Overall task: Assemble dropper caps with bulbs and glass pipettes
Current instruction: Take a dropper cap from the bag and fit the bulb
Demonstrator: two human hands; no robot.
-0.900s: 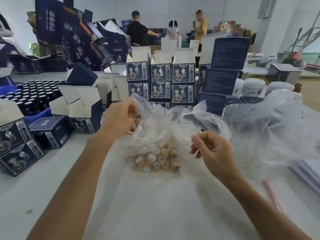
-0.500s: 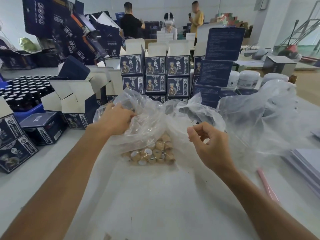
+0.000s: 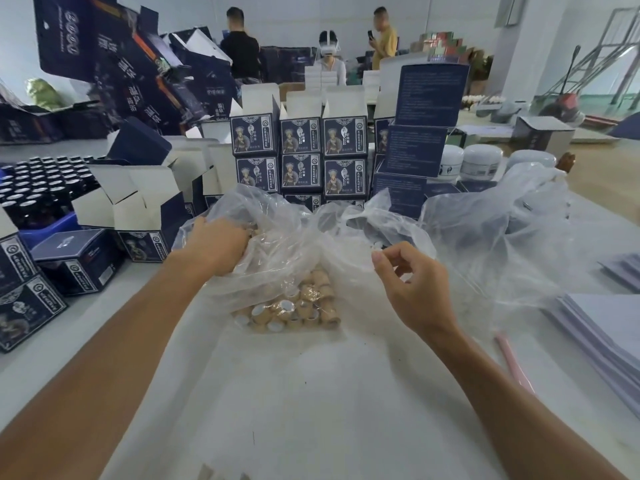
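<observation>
Both hands are at the plastic bag (image 3: 277, 244) on the table (image 3: 311, 393), left hand (image 3: 214, 244) reaching in with fingers hidden so can't tell its grip, right hand (image 3: 408, 282) pinching the edge, so I'd hold the mouth wide and grab one cap from the caps (image 3: 298, 306) pile.

counts on the bench
two hands, left (image 3: 216, 247) and right (image 3: 412, 289); three white jars (image 3: 482, 161); three people (image 3: 327, 60) at the back; one pink stick (image 3: 512, 362); roughly twenty tan dropper caps (image 3: 298, 306) in one clear plastic bag (image 3: 311, 237).
</observation>
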